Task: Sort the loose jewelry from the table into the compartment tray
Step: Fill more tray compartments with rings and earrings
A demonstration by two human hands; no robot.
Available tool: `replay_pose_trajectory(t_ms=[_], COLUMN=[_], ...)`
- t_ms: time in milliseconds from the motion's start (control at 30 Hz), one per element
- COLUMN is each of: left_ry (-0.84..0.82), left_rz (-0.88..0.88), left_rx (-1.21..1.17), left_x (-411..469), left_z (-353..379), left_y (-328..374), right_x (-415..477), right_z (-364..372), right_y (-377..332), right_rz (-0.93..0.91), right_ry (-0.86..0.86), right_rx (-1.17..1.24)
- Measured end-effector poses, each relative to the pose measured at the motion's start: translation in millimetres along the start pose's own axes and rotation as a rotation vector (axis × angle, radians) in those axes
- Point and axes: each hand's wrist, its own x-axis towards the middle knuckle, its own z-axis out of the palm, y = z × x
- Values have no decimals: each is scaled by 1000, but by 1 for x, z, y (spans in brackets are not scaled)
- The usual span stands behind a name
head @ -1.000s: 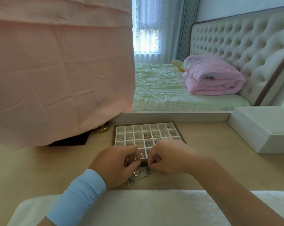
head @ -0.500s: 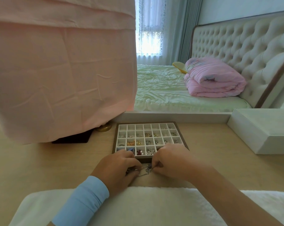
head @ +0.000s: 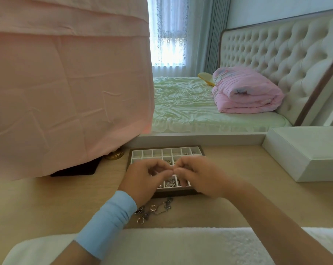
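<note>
Progress: partly done, as judged. The compartment tray lies on the worktop directly ahead. Several of its cells are seen to hold small pieces, among them a cell of pearl-like beads in the near row, while most of the far row looks bare. A small heap of loose jewelry, rings and a chain or two, is left unsorted on the worktop just in front of the tray's near rim, partly hidden by a blue cuff. A fair share is judged sorted; a handful is left.

Grips: the left grip and the right grip are held above the middle of the tray. The fingers are curled, and thumb and forefinger tips are brought together where the two meet. Whether anything is pinched there cannot be told; nothing is visible between the fingertips.

Surface: pale wood-grain worktop. A white fleecy cloth is laid along its near edge. A white box is set to the right, well apart from the tray. At left a large pink cloth is draped over something, with a brass foot and a black base showing beneath.

Room: a bedroom. A bed with a pale green sheet, a folded pink quilt, a tufted headboard and a curtained window are seen beyond.
</note>
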Motion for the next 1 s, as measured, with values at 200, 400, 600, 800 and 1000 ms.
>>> replay_pose_trajectory(t_ms=[200, 400, 600, 800, 1000], left_ry=[42, -99, -227, -257, -306], left_rz=[-49, -61, 54, 156, 276], left_rx=[-175, 160, 489, 561, 778], left_x=[58, 101, 110, 111, 109], left_z=[23, 53, 66, 71, 76], left_y=[21, 10, -8, -13, -14], right_x=[17, 36, 46, 47, 48], right_z=[-40, -59, -48, -52, -51], right_y=[23, 71, 85, 93, 100], right_rz=[34, 215, 245, 217, 237], right_ry=[239, 234, 107, 138, 162], right_rx=[180, -235, -453, -437, -375])
